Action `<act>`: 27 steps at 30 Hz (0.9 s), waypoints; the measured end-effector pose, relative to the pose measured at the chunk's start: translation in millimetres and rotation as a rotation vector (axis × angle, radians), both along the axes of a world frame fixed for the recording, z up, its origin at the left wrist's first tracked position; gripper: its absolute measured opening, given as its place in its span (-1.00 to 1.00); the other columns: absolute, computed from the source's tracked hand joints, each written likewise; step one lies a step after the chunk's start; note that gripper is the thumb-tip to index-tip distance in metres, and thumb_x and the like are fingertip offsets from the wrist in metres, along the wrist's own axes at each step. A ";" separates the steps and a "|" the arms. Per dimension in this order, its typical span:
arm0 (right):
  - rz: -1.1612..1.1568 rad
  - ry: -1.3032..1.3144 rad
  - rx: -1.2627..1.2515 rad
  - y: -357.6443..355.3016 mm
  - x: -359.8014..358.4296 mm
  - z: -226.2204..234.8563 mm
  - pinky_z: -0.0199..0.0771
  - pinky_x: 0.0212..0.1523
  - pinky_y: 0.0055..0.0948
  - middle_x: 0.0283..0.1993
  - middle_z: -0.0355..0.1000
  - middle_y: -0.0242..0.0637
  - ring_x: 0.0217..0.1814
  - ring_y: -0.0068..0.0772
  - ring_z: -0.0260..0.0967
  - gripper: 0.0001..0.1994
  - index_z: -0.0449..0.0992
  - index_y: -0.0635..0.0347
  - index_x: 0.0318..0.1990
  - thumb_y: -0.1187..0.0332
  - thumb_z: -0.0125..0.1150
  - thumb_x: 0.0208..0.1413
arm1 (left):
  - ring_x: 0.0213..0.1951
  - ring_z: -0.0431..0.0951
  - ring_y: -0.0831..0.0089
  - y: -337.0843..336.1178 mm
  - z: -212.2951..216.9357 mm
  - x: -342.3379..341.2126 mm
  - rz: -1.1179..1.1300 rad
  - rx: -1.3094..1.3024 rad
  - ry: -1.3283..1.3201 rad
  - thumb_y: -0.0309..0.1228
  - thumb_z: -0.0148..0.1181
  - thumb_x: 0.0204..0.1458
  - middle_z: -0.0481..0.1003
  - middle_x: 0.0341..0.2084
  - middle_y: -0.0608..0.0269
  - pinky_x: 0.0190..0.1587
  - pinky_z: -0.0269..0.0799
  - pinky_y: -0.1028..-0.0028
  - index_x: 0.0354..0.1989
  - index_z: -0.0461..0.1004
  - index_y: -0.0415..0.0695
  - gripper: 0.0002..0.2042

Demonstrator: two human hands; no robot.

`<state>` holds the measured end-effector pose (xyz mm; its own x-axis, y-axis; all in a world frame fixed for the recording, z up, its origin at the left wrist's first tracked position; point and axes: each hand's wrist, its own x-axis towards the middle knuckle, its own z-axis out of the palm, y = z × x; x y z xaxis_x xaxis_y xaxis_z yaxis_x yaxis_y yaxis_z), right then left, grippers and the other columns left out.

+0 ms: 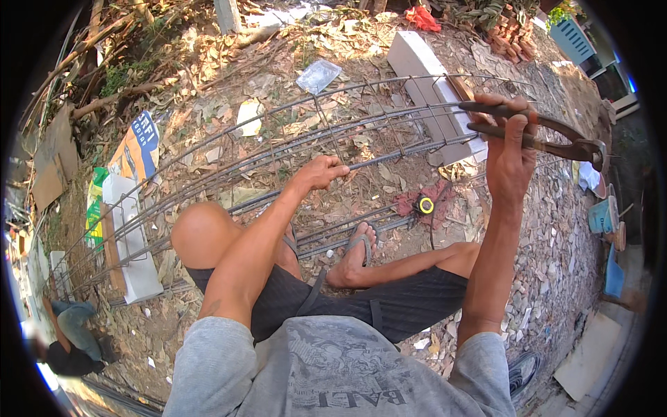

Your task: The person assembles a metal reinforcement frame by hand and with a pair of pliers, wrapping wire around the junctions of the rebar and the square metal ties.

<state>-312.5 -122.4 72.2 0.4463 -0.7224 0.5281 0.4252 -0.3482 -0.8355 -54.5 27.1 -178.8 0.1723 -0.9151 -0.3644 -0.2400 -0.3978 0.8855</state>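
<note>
A long cage of thin steel rebar (267, 147), tied with stirrups, runs across in front of me from the lower left to the upper right. My left hand (321, 172) is closed on the cage's near bar, about mid-length, fingers bent around it. Raised over the cage's right end, my right hand (513, 142) grips a pair of end-cutting pincers (566, 139). The pincers' handles point left and their jaws lie at the right, with nothing visible between them. Any tie wire at my left fingers is too small to make out.
Pale blocks (135, 267) (417, 66) prop the cage at both ends. A yellow-and-black tape measure (426, 205) lies by more bars near my sandalled foot (354, 257). Another person (73, 333) is at the far left. Bricks (511, 35) and a bucket (603, 214) stand right.
</note>
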 end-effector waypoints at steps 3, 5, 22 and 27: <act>0.020 0.418 0.217 59.6 -3.6 -48.6 0.58 -0.36 -0.43 -0.29 0.54 -0.28 -0.24 -0.52 0.53 -0.61 0.30 0.19 0.29 0.17 -0.04 0.48 | -0.65 0.38 0.56 0.6 4.8 -5.5 0.024 0.048 0.001 -0.05 0.24 0.21 0.40 -0.67 0.35 -0.53 0.30 0.38 -0.26 0.61 -0.18 -0.62; 0.075 0.797 0.366 87.2 -10.0 -82.0 0.51 -0.44 -0.47 -0.31 0.52 -0.29 -0.29 -0.54 0.52 -0.54 0.27 0.18 0.33 0.14 0.05 0.43 | -0.66 0.37 0.56 1.9 8.4 -8.6 0.033 0.045 0.015 -0.06 0.24 0.21 0.39 -0.69 0.36 -0.54 0.29 0.39 -0.28 0.60 -0.18 -0.63; -0.292 1.457 -0.762 122.8 6.3 -178.8 0.33 0.10 0.13 0.11 0.26 0.27 0.09 0.34 0.24 -0.20 0.16 0.06 0.48 0.57 0.16 -0.02 | -0.64 0.48 0.50 -0.4 9.7 -1.5 0.000 0.057 -0.022 0.03 0.26 0.16 0.52 -0.57 0.25 -0.52 0.38 0.38 -0.19 0.65 -0.19 -0.55; -0.234 1.556 -0.611 128.0 10.3 -175.7 0.31 0.07 0.17 0.10 0.31 0.20 0.05 0.31 0.30 -0.23 0.18 -0.02 0.47 0.55 0.15 0.01 | -0.65 0.47 0.50 -0.8 13.1 -1.9 -0.014 0.058 -0.021 0.04 0.26 0.16 0.48 -0.65 0.27 -0.53 0.37 0.38 -0.21 0.64 -0.18 -0.55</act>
